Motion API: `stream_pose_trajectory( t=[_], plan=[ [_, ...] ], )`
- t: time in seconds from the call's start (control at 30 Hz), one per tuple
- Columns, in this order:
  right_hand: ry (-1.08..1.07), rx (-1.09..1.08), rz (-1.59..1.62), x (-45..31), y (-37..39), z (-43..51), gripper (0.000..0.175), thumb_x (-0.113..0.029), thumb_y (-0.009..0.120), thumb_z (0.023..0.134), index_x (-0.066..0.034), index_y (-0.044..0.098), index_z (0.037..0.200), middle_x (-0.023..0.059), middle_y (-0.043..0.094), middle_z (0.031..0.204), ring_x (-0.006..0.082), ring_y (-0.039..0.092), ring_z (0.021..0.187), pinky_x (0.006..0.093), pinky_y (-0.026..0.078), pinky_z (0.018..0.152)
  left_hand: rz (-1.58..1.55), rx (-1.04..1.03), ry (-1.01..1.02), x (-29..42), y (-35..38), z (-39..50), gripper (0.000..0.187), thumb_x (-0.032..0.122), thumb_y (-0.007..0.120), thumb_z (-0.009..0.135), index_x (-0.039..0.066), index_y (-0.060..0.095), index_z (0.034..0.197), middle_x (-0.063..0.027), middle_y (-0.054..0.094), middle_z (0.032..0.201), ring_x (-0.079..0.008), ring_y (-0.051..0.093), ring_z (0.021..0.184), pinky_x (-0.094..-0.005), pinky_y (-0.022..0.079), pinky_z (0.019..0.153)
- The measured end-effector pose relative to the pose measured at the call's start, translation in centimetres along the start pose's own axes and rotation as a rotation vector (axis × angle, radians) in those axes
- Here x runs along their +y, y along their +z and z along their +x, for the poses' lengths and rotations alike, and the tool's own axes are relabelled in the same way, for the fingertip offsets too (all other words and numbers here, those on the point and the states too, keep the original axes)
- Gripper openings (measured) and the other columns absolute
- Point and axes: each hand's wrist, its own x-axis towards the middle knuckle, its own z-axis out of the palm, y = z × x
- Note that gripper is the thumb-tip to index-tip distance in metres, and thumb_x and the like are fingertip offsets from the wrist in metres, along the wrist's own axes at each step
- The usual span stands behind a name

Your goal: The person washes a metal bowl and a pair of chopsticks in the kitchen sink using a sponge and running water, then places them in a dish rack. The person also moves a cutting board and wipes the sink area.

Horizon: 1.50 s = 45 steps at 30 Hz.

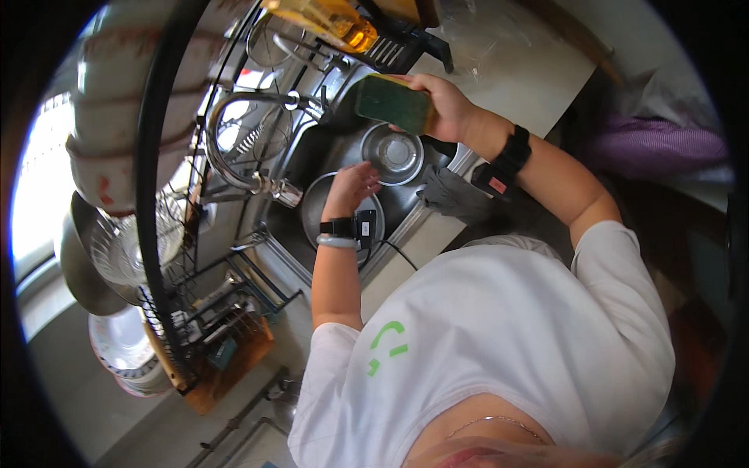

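Note:
My right hand [447,106] grips a scouring sponge [393,104] above the far right part of the sink. The sponge's dark green scouring face is turned up, with a yellow edge showing. My left hand [351,186] hovers over the sink, its fingers spread a little and nothing seen in them. Beneath it lies a round metal pan or bowl [315,202], partly hidden by the hand and wrist. Just beyond, a shiny stainless steel bowl [391,153] sits in the metal sink [287,228], below the sponge.
A curved chrome faucet [219,126] reaches over the sink's left side. Grey cloth [453,190] hangs over the front rim. A black dish rack [153,175] on the left holds stacked bowls [120,169] and plates [126,345]. An amber bottle [351,32] stands beyond the sink.

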Motion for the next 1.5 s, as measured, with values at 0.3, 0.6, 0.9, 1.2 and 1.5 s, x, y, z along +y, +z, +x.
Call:
stream_pose_trajectory(
  t=[0.3, 0.6, 0.9, 1.2, 1.5],
  plan=[
    [0.083, 0.071, -0.065, 1.1, -1.1, -4.3, 0.049, -0.020, 0.034, 0.076, -0.0062, 0.037, 0.123, 0.0141, 0.048, 0.114, 0.0258, 0.051, 0.095, 0.0392, 0.045, 0.078, -0.279, 0.077, -0.240, -10.2, -0.8, 10.5, 0.032, 0.015, 0.044, 0.084, -0.003, 0.038, 0.110, -0.0211, 0.053, 0.086, -0.0295, 0.058, 0.065, -0.0352, 0.052, 0.055],
    [0.109, 0.202, -0.091, 2.5, -1.7, -5.6, 0.049, -0.021, 0.033, 0.075, -0.0085, 0.039, 0.123, 0.0145, 0.048, 0.114, 0.0285, 0.051, 0.096, 0.0404, 0.044, 0.079, -0.495, -0.108, -0.264, -10.3, -1.2, 14.1, 0.020, 0.008, 0.040, 0.081, -0.007, 0.046, 0.094, -0.0177, 0.056, 0.081, -0.0259, 0.057, 0.062, -0.0309, 0.050, 0.053],
    [0.172, 0.131, -0.235, 5.8, -0.9, -3.6, 0.043, -0.022, 0.034, 0.081, -0.0069, 0.040, 0.121, 0.0124, 0.049, 0.113, 0.0234, 0.051, 0.096, 0.0378, 0.045, 0.077, -0.366, -0.023, -0.047, -8.9, -4.0, 5.9, 0.013, 0.004, 0.041, 0.078, -0.004, 0.048, 0.086, -0.0138, 0.057, 0.079, -0.0225, 0.060, 0.069, -0.0273, 0.054, 0.053],
    [0.156, -0.088, -0.877, 12.4, 0.0, 0.8, 0.042, -0.008, 0.044, 0.076, -0.0014, 0.039, 0.118, 0.0104, 0.050, 0.110, 0.0175, 0.051, 0.097, 0.0261, 0.041, 0.083, -0.619, 0.103, 0.163, -10.8, -5.3, -3.9, 0.035, 0.004, 0.037, 0.078, 0.005, 0.035, 0.113, -0.0156, 0.052, 0.096, -0.0281, 0.059, 0.078, -0.0363, 0.054, 0.058],
    [-0.204, -1.076, -2.472, 18.7, 1.6, 2.0, 0.043, -0.014, 0.063, 0.062, -0.0105, 0.053, 0.104, 0.0079, 0.055, 0.103, 0.0217, 0.049, 0.099, 0.0314, 0.037, 0.081, -0.654, 0.378, 0.324, -12.6, -4.8, -6.8, 0.036, 0.001, 0.036, 0.076, 0.008, 0.038, 0.111, -0.0121, 0.053, 0.095, -0.0235, 0.060, 0.073, -0.0298, 0.053, 0.046]
  ],
)
